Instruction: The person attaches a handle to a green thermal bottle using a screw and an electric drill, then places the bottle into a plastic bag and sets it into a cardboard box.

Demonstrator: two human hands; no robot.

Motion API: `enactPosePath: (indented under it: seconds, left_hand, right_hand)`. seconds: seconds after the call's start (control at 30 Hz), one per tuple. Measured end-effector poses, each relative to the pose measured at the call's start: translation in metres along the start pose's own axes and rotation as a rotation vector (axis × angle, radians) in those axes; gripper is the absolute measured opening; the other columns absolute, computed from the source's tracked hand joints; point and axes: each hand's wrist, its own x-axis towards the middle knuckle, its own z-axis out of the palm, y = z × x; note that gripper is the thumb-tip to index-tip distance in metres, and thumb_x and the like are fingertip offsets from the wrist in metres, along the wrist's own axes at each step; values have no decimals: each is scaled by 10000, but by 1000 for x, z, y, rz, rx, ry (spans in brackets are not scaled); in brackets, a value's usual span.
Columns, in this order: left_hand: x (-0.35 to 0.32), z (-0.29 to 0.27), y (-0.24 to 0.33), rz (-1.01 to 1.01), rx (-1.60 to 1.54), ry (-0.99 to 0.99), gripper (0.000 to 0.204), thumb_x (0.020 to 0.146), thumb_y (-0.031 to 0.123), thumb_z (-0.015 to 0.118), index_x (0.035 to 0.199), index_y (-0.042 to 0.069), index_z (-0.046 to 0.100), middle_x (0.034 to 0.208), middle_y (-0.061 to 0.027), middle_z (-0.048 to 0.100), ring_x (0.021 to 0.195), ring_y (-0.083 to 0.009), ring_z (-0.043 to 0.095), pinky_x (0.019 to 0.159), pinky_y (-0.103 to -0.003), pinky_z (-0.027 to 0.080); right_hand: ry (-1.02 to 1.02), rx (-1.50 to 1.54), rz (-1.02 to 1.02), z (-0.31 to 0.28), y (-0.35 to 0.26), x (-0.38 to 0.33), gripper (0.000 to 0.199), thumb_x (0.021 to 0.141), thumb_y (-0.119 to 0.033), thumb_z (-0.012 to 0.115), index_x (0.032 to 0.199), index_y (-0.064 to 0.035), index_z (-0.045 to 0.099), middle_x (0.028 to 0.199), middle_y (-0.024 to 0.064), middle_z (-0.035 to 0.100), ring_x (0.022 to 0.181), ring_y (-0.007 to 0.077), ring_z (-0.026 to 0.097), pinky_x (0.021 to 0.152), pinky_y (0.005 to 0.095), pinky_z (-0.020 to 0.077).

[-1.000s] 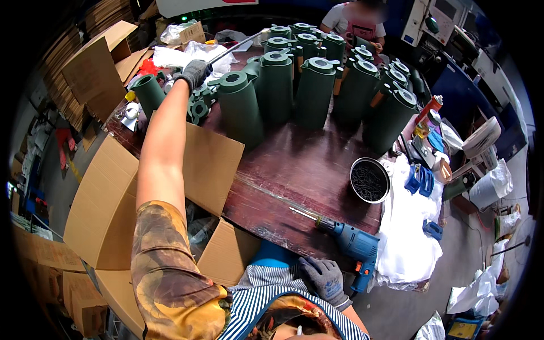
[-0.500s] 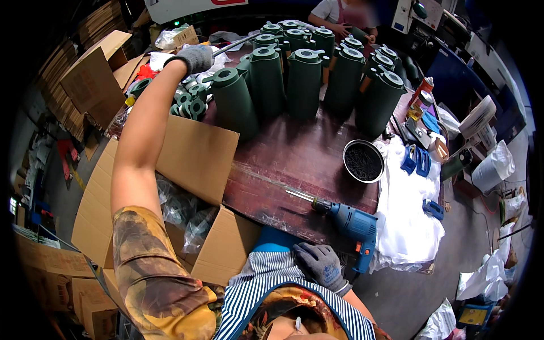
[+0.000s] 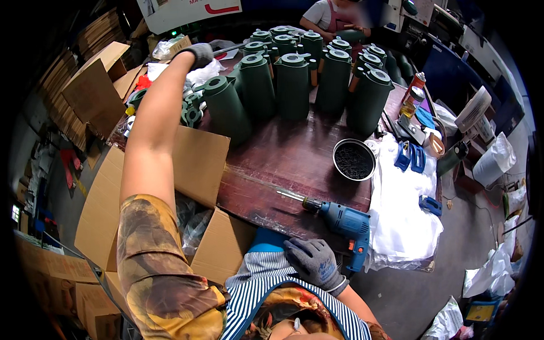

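My left hand [image 3: 199,55], in a grey glove, reaches far across the table's left side. It is closed around a thin grey rod [image 3: 229,49], which points right toward the back row of dark green jugs. Several of these lidded jugs [image 3: 293,85] stand upright in rows; the nearest to my left arm is a front-left jug [image 3: 225,110]. My right hand [image 3: 315,263], also gloved, lies at the table's near edge against my apron, fingers stretched out and apparently holding nothing. Close to its right is a blue power drill [image 3: 344,220], lying with its bit to the left.
A metal bowl of dark screws [image 3: 354,160] sits on the dark red table [image 3: 272,164]. An open cardboard box [image 3: 198,164] stands under my left arm. White plastic sheeting [image 3: 399,221] bears blue tape-dispenser-like pieces. Across the table, another person [image 3: 334,20] handles a green jug.
The whole view has shifted slightly, with the jugs and drill now further left in it. My left hand keeps the rod, and my right hand stays at the table edge.
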Motion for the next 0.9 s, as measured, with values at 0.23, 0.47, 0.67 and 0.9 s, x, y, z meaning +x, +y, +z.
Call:
enactPosePath:
  seconds: [0.23, 0.47, 0.67, 0.9]
  left_hand:
    - [8, 51, -47, -76, 35, -82, 375, 875, 353, 523, 979, 61, 734, 955, -188, 734, 885, -330, 716, 770, -434, 552]
    - [-29, 23, 40, 105, 184, -83, 380, 860, 290, 509, 1026, 38, 740, 1057, -188, 732, 1006, -351, 707, 835, -456, 549]
    - [-67, 3, 84, 243, 353, -195, 295, 825, 158, 548, 955, -4, 757, 953, -228, 721, 910, -337, 714, 801, -429, 560]
    - [-118, 0, 111, 337, 282, -346, 415, 857, 295, 518, 955, -52, 724, 954, -251, 715, 903, -382, 693, 861, -461, 531]
  right_hand:
    - [-7, 8, 48, -2, 12, -9, 384, 885, -243, 689, 1246, -115, 672, 1153, 91, 686, 961, 250, 670, 854, 386, 505]
    - [10, 33, 30, 5, 14, 0, 376, 883, -237, 696, 1238, -116, 674, 1141, 92, 688, 953, 251, 672, 846, 392, 509]
    - [46, 54, 4, 1, 7, -4, 372, 845, -197, 724, 1201, -95, 683, 1164, 106, 699, 945, 266, 675, 838, 390, 511]
    - [65, 61, -38, -6, -1, -8, 381, 871, -214, 707, 1231, -95, 677, 1138, 100, 687, 978, 263, 674, 847, 396, 513]
